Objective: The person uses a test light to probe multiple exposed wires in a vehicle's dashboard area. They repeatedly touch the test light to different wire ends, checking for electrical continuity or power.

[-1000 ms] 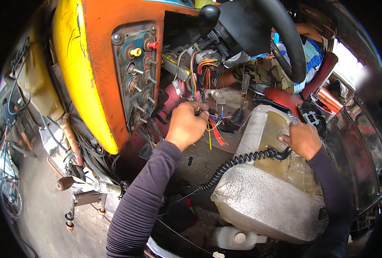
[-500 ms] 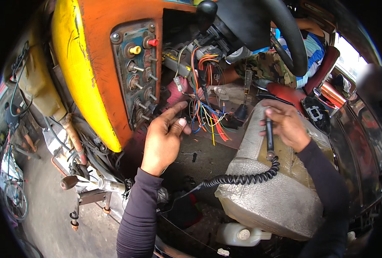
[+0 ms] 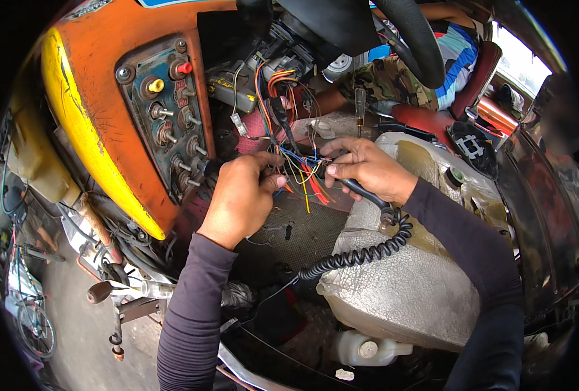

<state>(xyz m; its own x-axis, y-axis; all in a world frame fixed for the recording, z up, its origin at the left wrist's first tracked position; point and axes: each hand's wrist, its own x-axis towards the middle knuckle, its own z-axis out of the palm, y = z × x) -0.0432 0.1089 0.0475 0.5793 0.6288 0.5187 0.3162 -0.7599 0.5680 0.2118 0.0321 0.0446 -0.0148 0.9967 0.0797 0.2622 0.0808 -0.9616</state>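
A bundle of loose coloured wires [image 3: 310,186] hangs below the steering column, several with free ends. My left hand [image 3: 234,199] is at the left side of the bundle, its fingers curled closed around some wires; the exact strands are hidden. On the bundle's right side, my right hand [image 3: 374,171] grips a black pen-shaped circuit tester [image 3: 366,194]. Its thumb and forefinger reach the wires. From the tester's rear end a black coiled cord [image 3: 358,255] runs down to the left. The tester's tip is hidden among fingers and wires.
An orange panel with toggle switches [image 3: 169,120] stands on the left. Above is a black steering wheel [image 3: 426,55]. A worn silver-covered seat [image 3: 400,287] lies right, with a white plastic jug [image 3: 368,348] below it. Another person's camouflage-clad leg [image 3: 394,88] is beyond. An upright screwdriver [image 3: 360,107] stands behind the wires.
My right hand has moved left with the circuit tester and now meets the wires. The fingers of my left hand have closed in at the bundle. The view has shifted, moving the panel left.
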